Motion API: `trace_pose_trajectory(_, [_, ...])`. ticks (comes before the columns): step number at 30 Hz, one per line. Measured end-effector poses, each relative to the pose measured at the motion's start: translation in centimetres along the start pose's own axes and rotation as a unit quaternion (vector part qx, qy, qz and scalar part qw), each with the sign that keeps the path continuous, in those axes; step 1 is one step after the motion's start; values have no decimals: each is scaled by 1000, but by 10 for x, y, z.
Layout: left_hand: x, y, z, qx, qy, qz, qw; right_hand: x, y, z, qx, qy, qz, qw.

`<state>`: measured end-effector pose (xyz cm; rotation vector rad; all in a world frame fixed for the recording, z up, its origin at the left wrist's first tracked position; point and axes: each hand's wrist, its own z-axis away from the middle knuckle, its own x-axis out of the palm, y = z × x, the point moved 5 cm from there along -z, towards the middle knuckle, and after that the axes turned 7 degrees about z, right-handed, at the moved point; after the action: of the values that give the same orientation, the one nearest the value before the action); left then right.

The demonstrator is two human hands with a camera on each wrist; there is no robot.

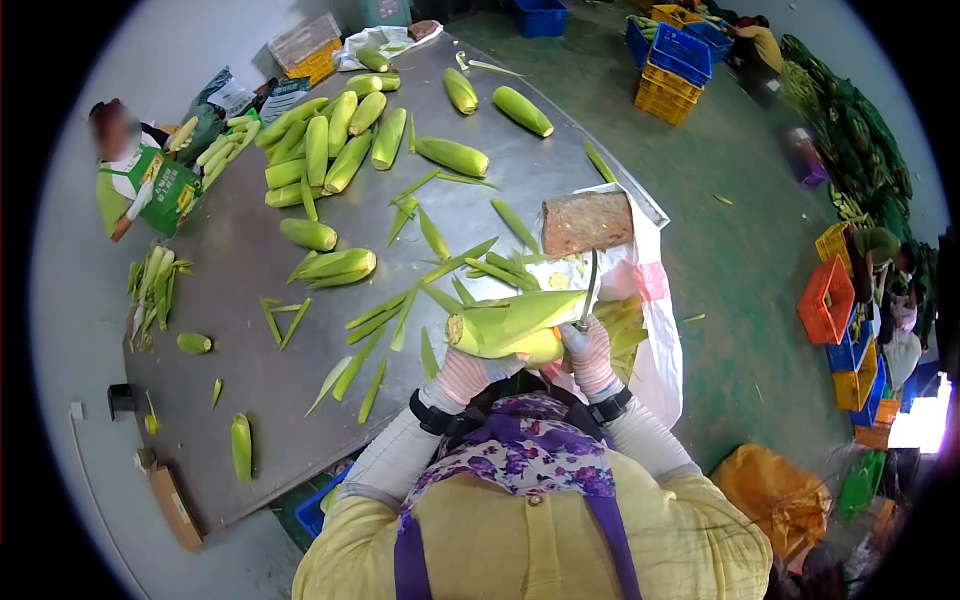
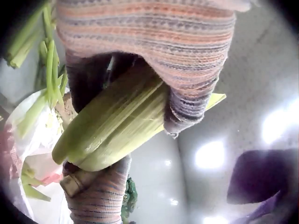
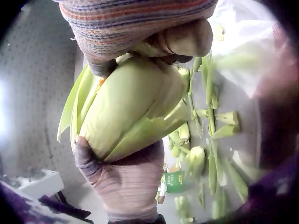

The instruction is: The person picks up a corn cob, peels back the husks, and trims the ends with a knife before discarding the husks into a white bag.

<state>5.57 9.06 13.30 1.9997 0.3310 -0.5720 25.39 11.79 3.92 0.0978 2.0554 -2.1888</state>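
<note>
A corn cob in its green husk (image 1: pixel 500 325) lies crosswise in front of the person's body, over the near edge of the metal table. The gloved left hand (image 1: pixel 468 376) grips it from below near the cut stem end; its thumb (image 3: pixel 86 156) lies along the husk in the right wrist view. The gloved right hand (image 1: pixel 591 358) is at the other end, holding a knife (image 1: pixel 592 285) by its wooden handle (image 3: pixel 194 37). The knife's thin dark blade points away from the body. A right fingertip (image 3: pixel 103 69) touches the husk beside a loosened leaf, where a little orange shows.
Loose husk leaves (image 1: pixel 400 310) and several unpeeled cobs (image 1: pixel 330 140) lie across the metal table (image 1: pixel 200 400). A brick-like block (image 1: pixel 587 222) sits on a white sack (image 1: pixel 655 330) at the right edge. Another person (image 1: pixel 120 180) stands at the far left; crates (image 1: pixel 670 85) stand on the floor.
</note>
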Motion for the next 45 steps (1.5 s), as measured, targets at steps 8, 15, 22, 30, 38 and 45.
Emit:
trace_pose_trajectory(8, [22, -28, 8, -124, -141, 303, 934, 4, -11, 9, 176, -45, -283, 942])
trace_pose_trajectory(15, [47, -27, 2, -267, 116, 741, 605, -53, -65, 7, -12, 136, 142, 980])
trace_pose_trajectory(22, [82, -81, 32, -336, 165, 783, 496, -137, -35, -8, 15, 217, 42, 975])
trace_pose_trajectory(30, [-15, -106, 230, -408, 346, 669, 516, -195, 43, -18, 68, 108, 433, 892])
trace_pose_trajectory(38, [-16, -58, 548, -539, 637, 437, 335, -64, -2, -89, -129, -49, 381, 914])
trace_pose_trajectory(45, [-78, -41, 424, -612, 511, 243, 552, 11, -41, -101, -156, -127, 349, 915])
